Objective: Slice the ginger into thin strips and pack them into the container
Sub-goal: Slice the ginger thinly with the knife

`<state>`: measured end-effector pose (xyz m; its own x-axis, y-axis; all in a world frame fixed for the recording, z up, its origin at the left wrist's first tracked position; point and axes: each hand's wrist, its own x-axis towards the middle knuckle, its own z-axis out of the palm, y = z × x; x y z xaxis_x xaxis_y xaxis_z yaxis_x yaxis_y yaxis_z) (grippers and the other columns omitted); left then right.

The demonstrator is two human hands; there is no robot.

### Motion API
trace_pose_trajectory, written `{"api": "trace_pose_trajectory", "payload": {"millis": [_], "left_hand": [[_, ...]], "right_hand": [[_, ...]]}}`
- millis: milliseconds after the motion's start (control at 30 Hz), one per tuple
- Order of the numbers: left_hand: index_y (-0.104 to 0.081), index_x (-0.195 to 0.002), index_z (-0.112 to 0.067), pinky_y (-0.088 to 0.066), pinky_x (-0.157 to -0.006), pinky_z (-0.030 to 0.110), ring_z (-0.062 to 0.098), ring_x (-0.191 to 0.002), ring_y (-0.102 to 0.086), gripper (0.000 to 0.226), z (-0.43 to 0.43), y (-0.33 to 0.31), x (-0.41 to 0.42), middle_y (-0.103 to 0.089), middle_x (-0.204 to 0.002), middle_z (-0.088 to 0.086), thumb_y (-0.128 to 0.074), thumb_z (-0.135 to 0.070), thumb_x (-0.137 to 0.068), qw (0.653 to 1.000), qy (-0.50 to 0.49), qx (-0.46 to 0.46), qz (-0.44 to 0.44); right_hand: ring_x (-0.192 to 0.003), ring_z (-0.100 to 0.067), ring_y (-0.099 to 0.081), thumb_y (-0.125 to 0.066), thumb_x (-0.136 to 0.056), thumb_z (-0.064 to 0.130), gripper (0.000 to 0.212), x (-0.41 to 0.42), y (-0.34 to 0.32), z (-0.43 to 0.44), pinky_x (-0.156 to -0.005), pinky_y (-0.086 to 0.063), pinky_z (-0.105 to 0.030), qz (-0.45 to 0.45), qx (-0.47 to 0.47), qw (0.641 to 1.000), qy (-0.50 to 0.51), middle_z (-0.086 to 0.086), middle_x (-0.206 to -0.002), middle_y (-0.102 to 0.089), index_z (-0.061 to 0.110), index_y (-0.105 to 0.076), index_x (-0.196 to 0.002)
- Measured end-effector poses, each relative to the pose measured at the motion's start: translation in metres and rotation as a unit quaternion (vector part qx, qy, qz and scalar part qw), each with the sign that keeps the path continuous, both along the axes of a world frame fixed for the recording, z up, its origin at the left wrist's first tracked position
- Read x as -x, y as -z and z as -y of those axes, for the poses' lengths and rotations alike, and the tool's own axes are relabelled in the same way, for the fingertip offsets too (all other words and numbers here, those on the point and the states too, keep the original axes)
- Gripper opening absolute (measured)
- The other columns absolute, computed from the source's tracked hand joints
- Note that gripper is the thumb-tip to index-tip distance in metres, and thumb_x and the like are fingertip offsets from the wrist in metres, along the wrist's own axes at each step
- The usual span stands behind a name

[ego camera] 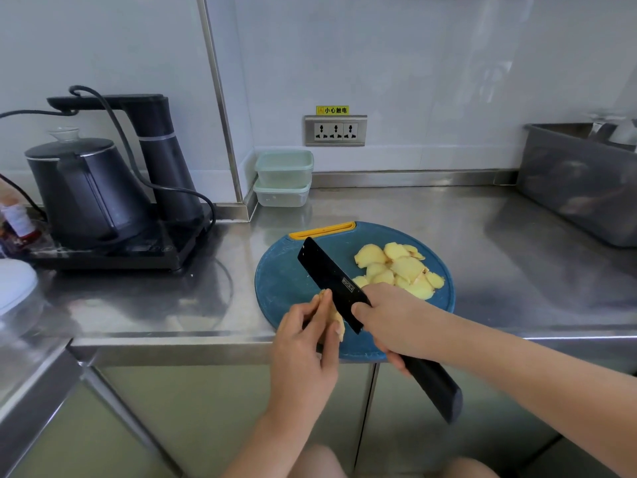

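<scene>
Far left edge: 1 white rounded item (13,284), cut off by the frame, & 1 bottle (19,222) w/ a red label, blurred. Next, 1 black kettle (86,188) and 1 black dispenser tower (162,157) stand on a shared black base (144,253) on the steel worktop (448,219); a cable loops over them.

Centre back, in the wall corner: 2 pale-green containers stacked, top container (284,167) on bottom container (282,198), well apart from the board. Up and right of them is 1 socket plate (335,131) w/ 3 outlets, and 1 yellow label (332,110) above it.

Centre low: 1 round blue cutting board (286,281), orange grip at its far edge, near edge overhanging the worktop front. Left hand (303,339): fingers curled, thumb & fingertips pinching 1 ginger piece (336,320) over the board's near-left part. 1 black knife (331,277): the blade points to upper left, just right of that piece; contact btwn them can't be told. Right hand (389,322): clenched round the handle near the blade, w/ the handle end sticking out to lower right.

Right part of board: ginger slices (400,267) in 1 overlapping heap, approx. a dozen, exact no. unclear.

Upper right: 1 grey bin (579,181) on the worktop.
</scene>
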<state>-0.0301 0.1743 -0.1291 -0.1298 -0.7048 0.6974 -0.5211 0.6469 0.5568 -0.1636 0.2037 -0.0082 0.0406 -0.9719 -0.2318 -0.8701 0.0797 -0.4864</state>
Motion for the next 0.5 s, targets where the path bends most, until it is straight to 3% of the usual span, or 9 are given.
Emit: {"api": "trace_pose_trajectory", "payload": {"millis": [267,400,500], "left_hand": [[-0.059,-0.128,-0.016,-0.043,-0.087,0.014,-0.002,-0.102,-0.049,0.043,-0.001,0.0,0.001,-0.06,-0.103,-0.005,-0.047,-0.033,-0.091,1.0,-0.005,0.004,0.001],[-0.059,-0.129,-0.012,-0.047,-0.087,0.02,0.002,-0.105,-0.051,0.043,-0.001,0.001,0.002,-0.059,-0.103,-0.002,-0.046,-0.03,-0.092,1.0,0.003,0.012,0.004],[-0.057,-0.131,-0.013,-0.05,-0.085,0.027,0.004,-0.105,-0.053,0.042,-0.001,0.001,0.0,-0.057,-0.101,-0.002,-0.046,-0.03,-0.093,1.0,0.013,0.009,0.0]], "right_hand": [[-0.065,-0.022,-0.048,-0.034,-0.099,0.019,0.032,-0.006,0.014,0.019,-0.066,-0.045,-0.025,-0.055,0.019,0.998,0.025,-0.01,-0.083,-0.054,0.017,-0.036,-0.068],[-0.058,-0.014,-0.043,-0.033,-0.1,0.019,0.032,-0.005,0.014,0.016,-0.06,-0.042,-0.024,-0.039,0.025,0.999,0.021,-0.004,-0.075,-0.048,0.018,-0.036,-0.067],[-0.064,-0.02,-0.048,-0.032,-0.1,0.02,0.029,-0.002,0.019,0.007,-0.059,-0.041,-0.023,-0.033,0.04,0.999,0.017,-0.005,-0.077,-0.05,0.018,-0.038,-0.071]]}}
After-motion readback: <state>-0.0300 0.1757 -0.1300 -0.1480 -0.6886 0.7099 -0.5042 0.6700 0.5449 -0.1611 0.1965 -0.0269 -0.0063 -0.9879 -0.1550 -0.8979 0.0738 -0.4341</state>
